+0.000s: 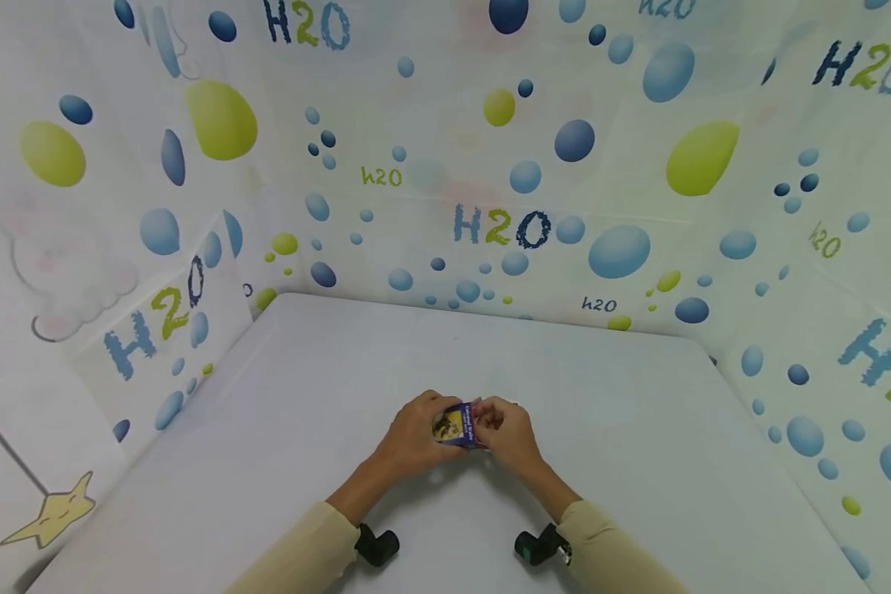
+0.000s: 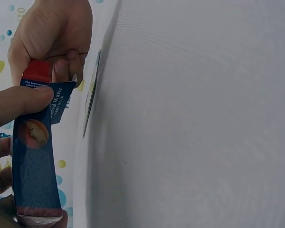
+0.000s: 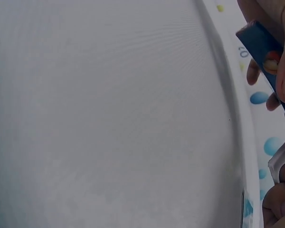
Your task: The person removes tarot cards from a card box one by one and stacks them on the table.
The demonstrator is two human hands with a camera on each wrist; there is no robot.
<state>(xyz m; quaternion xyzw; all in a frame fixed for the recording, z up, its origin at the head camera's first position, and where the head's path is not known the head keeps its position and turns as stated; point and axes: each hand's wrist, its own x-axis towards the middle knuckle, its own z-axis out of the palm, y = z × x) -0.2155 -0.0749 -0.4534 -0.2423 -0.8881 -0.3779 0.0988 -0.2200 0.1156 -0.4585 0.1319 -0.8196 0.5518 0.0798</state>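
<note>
Firmly enough, by the look of it, the left hand [image 1: 416,432] grips a slim, dark-blue printed cardboard box [image 1: 452,425] lettered as a Waite tarot deck, its thumb lying across one narrow side and its fingers wrapped behind. At the box's far end, the fingers of the right hand [image 1: 511,432] are curled in close, seemingly pinching a bright red piece [image 2: 36,71] that juts from the end; its thumb contact is hidden in the left wrist view, so how tightly it holds I cannot tell. Beside those fingertips, a blue, white-lettered cardboard flap [image 2: 61,100] stands out at an angle from the box.

What could go wrong lies mostly at that end: a hard tug by the right hand might tear or crease the flap, since thin card gives easily at a fold. If the left hand squeezed too much, the sides could bow in and bind whatever is inside; too slack, and the box might slip or spill its contents.

The box is held above a broad white table [image 1: 609,462], midway between the two forearms in beige sleeves [image 1: 297,551]. A thin flat item [image 2: 91,95], seen nearly edge-on, lies near the hands, too narrow to identify. Beyond hangs a white sheet printed with bubbles [image 1: 445,148] in blue and lime.
</note>
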